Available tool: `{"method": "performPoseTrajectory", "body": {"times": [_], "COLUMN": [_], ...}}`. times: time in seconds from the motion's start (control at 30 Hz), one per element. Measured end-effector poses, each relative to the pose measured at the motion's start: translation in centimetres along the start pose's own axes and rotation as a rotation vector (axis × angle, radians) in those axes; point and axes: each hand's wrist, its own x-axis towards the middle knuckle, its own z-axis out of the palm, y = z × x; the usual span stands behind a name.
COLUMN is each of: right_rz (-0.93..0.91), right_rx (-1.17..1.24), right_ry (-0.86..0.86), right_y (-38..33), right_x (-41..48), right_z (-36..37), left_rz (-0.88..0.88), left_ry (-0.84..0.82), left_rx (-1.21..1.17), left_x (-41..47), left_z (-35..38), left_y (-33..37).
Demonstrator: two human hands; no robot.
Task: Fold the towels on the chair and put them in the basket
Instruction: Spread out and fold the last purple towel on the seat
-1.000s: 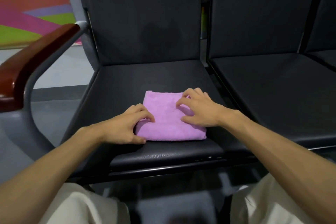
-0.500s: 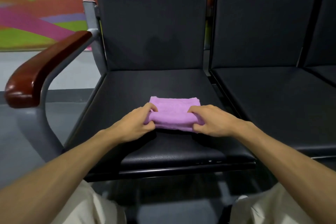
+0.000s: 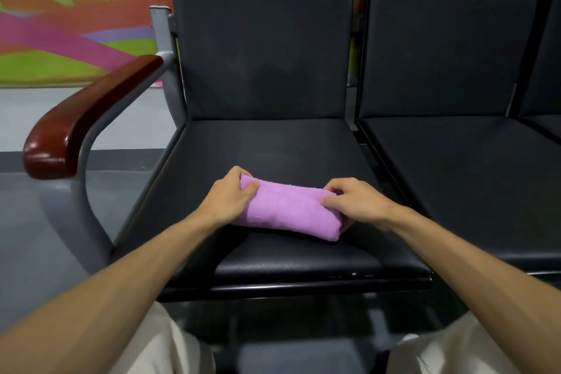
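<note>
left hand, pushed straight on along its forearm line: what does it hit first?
The pink towel: the left hand grips its left end. Past that, probably the chair's black backrest, though depth is unclear.

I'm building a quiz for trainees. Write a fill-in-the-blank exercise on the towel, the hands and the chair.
1. The number of hands gripping the purple towel is ____.
2. The left hand holds the towel's ____ end; the right hand holds the other.
3. Of the chair, the part beneath the towel is the ____.
Missing words: two; left; seat.
</note>
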Motion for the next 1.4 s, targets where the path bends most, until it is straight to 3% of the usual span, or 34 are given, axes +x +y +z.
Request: {"method": "performPoseTrajectory", "body": {"times": [0.1, 0.23, 0.3, 0.4, 0.53, 0.7, 0.87, 1.1, 1.27, 1.4], "right_rz": [0.065, 0.077, 0.077, 0.09, 0.032, 0.024, -0.051, -0.318, -0.538, -0.681], "right_rx": [-0.01, -0.134, -0.208, -0.283, -0.427, -0.346, -0.19, -0.088, -0.23, -0.365], "right_ry": [0.011, 0.023, 0.026, -0.007, -0.058, -0.21, -0.322, -0.191, -0.268, -0.418], "right_y": [0.0, -0.1, -0.2, -0.1, -0.4, -0.2, -0.9, -9.3, -18.1, -23.0], "right_x": [1.4, 3.0, 3.4, 3.7, 3.6, 2.7, 0.3, -0.7, -2.6, -5.9], "right_z": [0.0, -0.2, -0.2, -0.3, -0.9, -1.7, -1.6, 2.9, 11.3, 20.5], "left_rz": [-0.112, -0.164, -0.241, -0.318, -0.281, -0.204, -0.035, 0.032, -0.068, -0.235], "left_ry": [-0.006, -0.001, -0.153, -0.396, -0.373, -0.307, -0.135, 0.22, 0.547, 0.663], "left_rx": [0.022, 0.284, 0.41, 0.409, 0.24, -0.414, -0.586, -0.612, -0.472, -0.291], "left_x": [1.9, 2.9, 2.7, 2.3, 1.7, 0.5, -1.3, -5.8, -12.5, -20.8], "left_z": [0.7, 0.2, -1.0, -2.4, -1.8, -1.3, -2.1, -11.6, -19.5, -23.3], "left_y": [-0.3, -0.1, -0.1, 0.2, 0.5, 1.5, 2.8, -0.1, -6.4, -13.8]}}
